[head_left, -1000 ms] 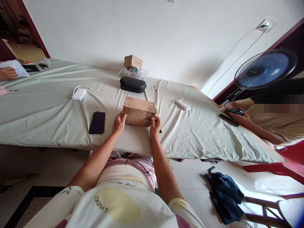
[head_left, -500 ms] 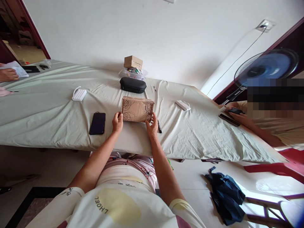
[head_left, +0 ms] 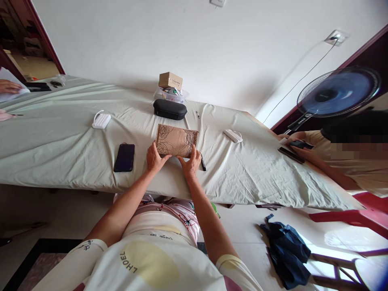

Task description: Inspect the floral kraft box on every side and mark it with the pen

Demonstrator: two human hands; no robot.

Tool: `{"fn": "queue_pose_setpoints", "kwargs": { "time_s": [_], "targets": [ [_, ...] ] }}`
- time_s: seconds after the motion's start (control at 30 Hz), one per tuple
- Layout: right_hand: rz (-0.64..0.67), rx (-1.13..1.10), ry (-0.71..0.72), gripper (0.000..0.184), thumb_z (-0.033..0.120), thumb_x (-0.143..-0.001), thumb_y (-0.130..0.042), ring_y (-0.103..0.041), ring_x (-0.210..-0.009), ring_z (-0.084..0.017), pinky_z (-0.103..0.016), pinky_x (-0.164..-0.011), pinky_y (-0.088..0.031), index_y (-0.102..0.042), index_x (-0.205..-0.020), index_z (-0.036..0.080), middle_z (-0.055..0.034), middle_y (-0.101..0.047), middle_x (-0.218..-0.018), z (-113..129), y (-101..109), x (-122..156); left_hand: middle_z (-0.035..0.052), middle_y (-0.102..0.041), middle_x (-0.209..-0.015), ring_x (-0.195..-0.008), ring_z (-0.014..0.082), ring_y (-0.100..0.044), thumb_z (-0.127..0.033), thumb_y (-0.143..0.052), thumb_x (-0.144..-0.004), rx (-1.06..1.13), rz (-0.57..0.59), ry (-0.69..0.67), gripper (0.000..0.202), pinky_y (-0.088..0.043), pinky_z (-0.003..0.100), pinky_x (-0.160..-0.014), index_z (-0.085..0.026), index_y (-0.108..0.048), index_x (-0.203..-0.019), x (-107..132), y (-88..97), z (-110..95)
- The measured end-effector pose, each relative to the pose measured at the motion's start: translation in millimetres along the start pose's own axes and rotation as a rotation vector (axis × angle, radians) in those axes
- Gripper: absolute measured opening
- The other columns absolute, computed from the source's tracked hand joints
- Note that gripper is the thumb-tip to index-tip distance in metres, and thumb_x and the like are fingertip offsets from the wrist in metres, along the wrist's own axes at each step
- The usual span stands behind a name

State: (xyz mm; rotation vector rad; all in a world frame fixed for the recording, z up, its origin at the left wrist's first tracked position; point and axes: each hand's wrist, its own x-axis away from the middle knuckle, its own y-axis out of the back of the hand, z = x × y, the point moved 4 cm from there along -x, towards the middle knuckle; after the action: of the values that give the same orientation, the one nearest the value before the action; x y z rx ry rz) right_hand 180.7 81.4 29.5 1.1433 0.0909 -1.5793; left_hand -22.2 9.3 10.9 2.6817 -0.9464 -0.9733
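Note:
A brown cardboard box [head_left: 176, 140] with dark curly scribbles on its top is in the middle of the table, near its front edge. My left hand [head_left: 155, 158] grips its left front corner, thumb along the near edge. At the right front corner my right hand [head_left: 191, 161] holds it the same way, and the two thumbs point toward each other. The fingertips behind the box are partly hidden. A black marker [head_left: 203, 162] lies just right of my right hand. To the left of my left hand is a dark smartphone [head_left: 124, 157].
Behind the box lie a black zip case [head_left: 170, 109] and a clear plastic tub [head_left: 172, 96] with a small carton [head_left: 170, 81] on it. White power banks [head_left: 102, 120] lie at left and right. A person [head_left: 321, 155] sits at right beside a fan [head_left: 338, 93]; another person's hand [head_left: 10, 86] shows far left.
Both hands have shifted their hold: the thumbs now lie along the box's near edge, closer together. The box has tilted slightly and turned a little. At far left, another person's hand moved left.

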Motion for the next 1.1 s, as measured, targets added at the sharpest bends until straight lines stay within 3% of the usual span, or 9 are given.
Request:
{"fn": "queue_pose_setpoints", "kwargs": {
  "time_s": [0.13,0.23,0.4,0.53,0.73,0.8,0.93,1.1],
  "targets": [
    [-0.068,-0.181,0.028,0.070,0.055,-0.094,-0.068,-0.058,-0.127,-0.031,-0.053,-0.110,-0.050,-0.049,-0.152,0.022,-0.0184,-0.060,-0.138,-8.3,1.4,-3.0,0.0269,-0.054,-0.151,-0.145,0.0426,-0.049,-0.075,-0.078,-0.078,0.077,-0.037,0.002,0.105,-0.039,0.057,-0.121,-0.015,-0.040,-0.154,-2.5,7.6,2.6],
    [-0.161,-0.323,-0.074,0.060,0.055,-0.098,-0.059,-0.064,-0.120,-0.027,-0.046,-0.100,-0.056,-0.052,-0.147,0.021,-0.0172,-0.064,-0.134,-18.1,3.6,-5.2,0.0203,-0.065,-0.137,-0.129,0.0346,-0.062,-0.076,-0.061,-0.091,0.152,-0.111,0.012,0.082,-0.047,0.050,-0.113,-0.019,-0.047,-0.149,-4.4,14.6,5.1],
    [-0.247,-0.447,-0.221,0.045,0.054,-0.098,-0.053,-0.069,-0.103,-0.021,-0.039,-0.091,-0.058,-0.060,-0.126,0.020,-0.0116,-0.070,-0.116,-27.7,5.0,-7.3,0.0160,-0.073,-0.110,-0.105,0.0293,-0.070,-0.070,-0.042,-0.101,0.145,-0.172,0.029,0.060,-0.053,0.046,-0.103,-0.018,-0.066,-0.116,-7.5,17.9,10.8],
    [-0.199,-0.435,-0.237,0.043,0.054,-0.097,-0.050,-0.068,-0.098,-0.020,-0.037,-0.089,-0.057,-0.061,-0.119,0.019,-0.0105,-0.070,-0.111,-30.0,1.8,-8.0,0.0163,-0.074,-0.111,-0.108,0.0299,-0.070,-0.065,-0.043,-0.102,0.107,-0.145,0.027,0.051,-0.054,0.046,-0.103,-0.020,-0.066,-0.110,-8.6,12.8,14.9],
    [-0.025,-0.279,-0.246,0.036,0.049,-0.098,-0.048,-0.066,-0.096,-0.021,-0.039,-0.091,-0.055,-0.061,-0.116,0.021,-0.0084,-0.069,-0.106,-37.5,-9.6,-6.2,0.0193,-0.073,-0.113,-0.116,0.0361,-0.069,-0.049,-0.051,-0.100,0.011,-0.043,0.115,0.037,-0.053,0.055,-0.107,-0.018,-0.066,-0.114,-8.5,0.9,26.6],
    [0.044,-0.207,-0.255,0.040,0.043,-0.096,-0.052,-0.066,-0.094,-0.023,-0.040,-0.090,-0.055,-0.059,-0.127,0.020,-0.0095,-0.069,-0.108,-38.2,-14.2,-3.7,0.0215,-0.071,-0.122,-0.124,0.0384,-0.067,-0.046,-0.057,-0.096,-0.009,-0.017,0.118,0.040,-0.050,0.057,-0.111,-0.016,-0.063,-0.123,-7.7,-2.9,29.0],
    [0.168,-0.037,-0.249,0.074,0.030,-0.083,-0.065,-0.064,-0.099,-0.028,-0.045,-0.093,-0.054,-0.045,-0.153,0.017,-0.0138,-0.067,-0.118,-36.7,-20.4,1.6,0.0284,-0.065,-0.139,-0.141,0.0439,-0.056,-0.041,-0.072,-0.087,-0.046,0.031,0.102,0.066,-0.042,0.061,-0.120,-0.011,-0.053,-0.142,-5.5,-8.7,31.2],
    [0.187,-0.031,-0.234,0.077,0.021,-0.080,-0.061,-0.064,-0.097,-0.029,-0.046,-0.093,-0.053,-0.044,-0.155,0.017,-0.0132,-0.066,-0.117,-40.1,-20.7,2.6,0.0313,-0.058,-0.148,-0.146,0.0455,-0.052,-0.039,-0.073,-0.086,-0.038,0.108,0.122,0.074,-0.038,0.063,-0.123,-0.009,-0.047,-0.149,-6.8,-9.7,34.3]
  ]
}}
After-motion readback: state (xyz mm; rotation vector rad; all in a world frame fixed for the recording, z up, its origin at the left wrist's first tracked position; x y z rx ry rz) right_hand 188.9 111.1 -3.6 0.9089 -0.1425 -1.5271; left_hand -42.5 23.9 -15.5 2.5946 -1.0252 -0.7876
